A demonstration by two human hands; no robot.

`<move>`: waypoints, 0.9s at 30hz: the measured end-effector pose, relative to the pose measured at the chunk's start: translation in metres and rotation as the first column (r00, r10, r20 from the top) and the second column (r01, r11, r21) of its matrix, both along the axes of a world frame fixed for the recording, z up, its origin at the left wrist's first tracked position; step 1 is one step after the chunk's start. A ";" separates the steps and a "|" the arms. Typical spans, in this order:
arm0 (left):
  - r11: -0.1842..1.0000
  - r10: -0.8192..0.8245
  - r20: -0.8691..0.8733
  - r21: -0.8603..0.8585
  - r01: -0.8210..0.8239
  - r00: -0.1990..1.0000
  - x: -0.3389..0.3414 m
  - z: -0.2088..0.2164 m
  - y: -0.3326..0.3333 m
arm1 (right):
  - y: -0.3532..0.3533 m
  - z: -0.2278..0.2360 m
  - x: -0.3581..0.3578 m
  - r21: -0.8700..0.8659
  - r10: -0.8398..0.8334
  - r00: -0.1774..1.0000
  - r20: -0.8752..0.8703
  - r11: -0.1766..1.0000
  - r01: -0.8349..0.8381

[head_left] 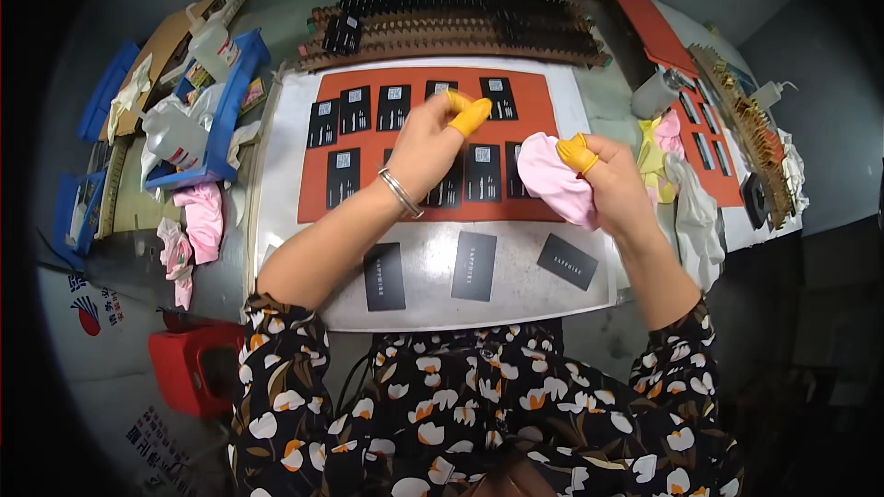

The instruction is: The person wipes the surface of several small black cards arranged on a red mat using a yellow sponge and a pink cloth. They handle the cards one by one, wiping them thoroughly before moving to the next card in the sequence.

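Observation:
My left hand (425,149) is over the upper middle of the orange mat (368,202), yellow finger covers on its thumb and forefinger. These two fingers are drawn together beside a black card (498,98) at the top right of the rows; whether anything thin is between them is hidden. In my right hand (610,179) a bunched pink cloth (556,179) is gripped, with a yellow cover on the thumb. Black cards with a pale square code, such as one black card (343,178) at lower left, lie in two rows on the mat. Some are partly under my hands.
Three dark cards, one a dark grey card (474,266), lie along the near metal edge. Toothed racks (442,41) stand at the far side. A blue tray (221,143) with squeeze bottles is at left. On the right are a grey bottle (656,94) and crumpled cloths (695,221).

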State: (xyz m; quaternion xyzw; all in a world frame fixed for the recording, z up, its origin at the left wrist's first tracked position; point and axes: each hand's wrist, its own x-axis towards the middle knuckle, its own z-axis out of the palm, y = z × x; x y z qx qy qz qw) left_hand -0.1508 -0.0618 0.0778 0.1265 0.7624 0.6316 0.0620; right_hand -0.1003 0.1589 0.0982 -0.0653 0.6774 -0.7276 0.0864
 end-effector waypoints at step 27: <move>0.973 -0.184 -0.079 0.129 0.193 0.980 0.033 -0.018 0.009 | -0.004 0.014 -0.031 0.324 0.098 0.964 -0.248 0.946 -0.013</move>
